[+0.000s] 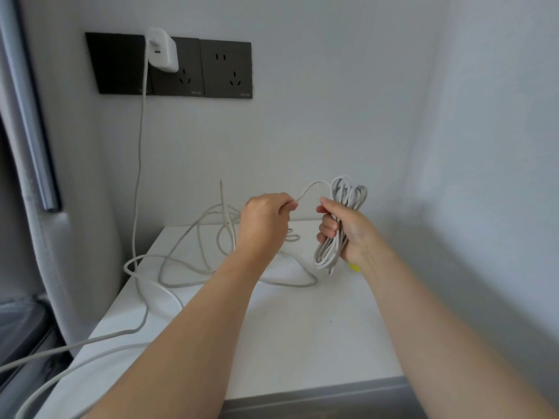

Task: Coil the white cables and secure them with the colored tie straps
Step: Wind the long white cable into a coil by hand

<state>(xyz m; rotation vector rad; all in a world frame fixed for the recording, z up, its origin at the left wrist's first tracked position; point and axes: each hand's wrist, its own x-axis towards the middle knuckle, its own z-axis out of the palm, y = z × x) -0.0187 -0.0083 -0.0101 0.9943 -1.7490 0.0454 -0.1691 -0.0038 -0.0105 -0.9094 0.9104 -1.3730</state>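
Observation:
My right hand (343, 229) grips a bundle of coiled white cable (348, 192), held upright above the white table (317, 328). Loops stick out above and below the fist. A strand arcs from the top of the coil to my left hand (266, 219), which pinches it between thumb and fingers. Loose white cable (181, 267) lies in tangled loops on the table's left half and runs off its front left edge. A small piece of yellow tie strap (354, 267) shows on the table just under my right wrist, mostly hidden.
A white charger (161, 49) is plugged into the black wall sockets (227, 69); its cable (139, 146) hangs down to the table. A grey upholstered edge (39, 237) stands at the left. The wall corner closes in at the right.

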